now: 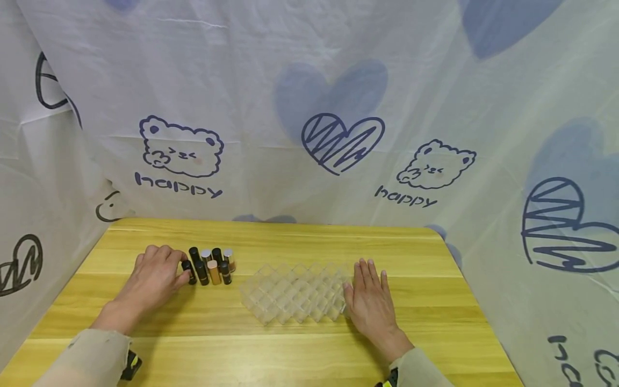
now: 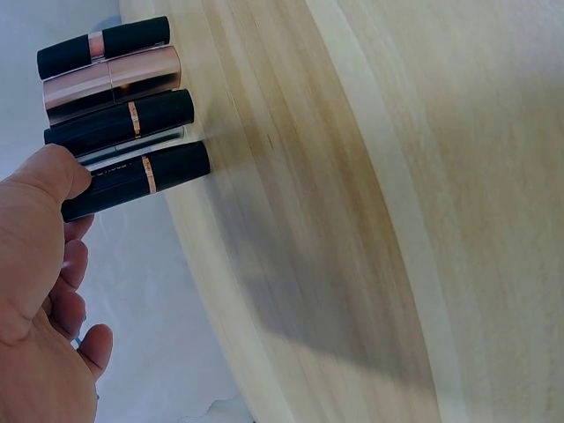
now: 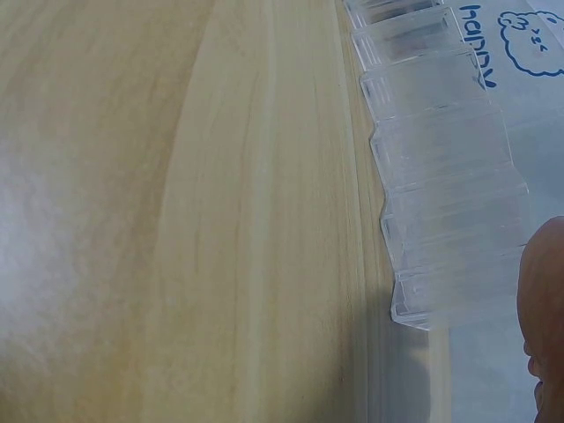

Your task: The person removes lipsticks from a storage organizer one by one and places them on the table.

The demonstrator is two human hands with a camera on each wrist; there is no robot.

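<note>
My left hand (image 1: 152, 280) pinches a black lipstick (image 2: 167, 172) with a rose-gold band, at the left end of a group of upright lipsticks. In the left wrist view the thumb lies on its upper part, and the fingertips are partly hidden behind it. Close beside it stand a second black lipstick (image 1: 201, 273) and a copper-coloured one (image 1: 214, 272). My right hand (image 1: 371, 305) lies with straight fingers along the right end of a clear plastic organizer (image 1: 296, 294) with diamond-shaped compartments. Its thumb (image 3: 539, 300) is near the organizer's wall.
Several more lipsticks, black and silver-capped (image 1: 229, 260), form the back of the group. All stand on a wood-grain table (image 1: 193, 344). A white cloth (image 1: 261, 161) with hearts and bear drawings hangs behind the table and at its sides.
</note>
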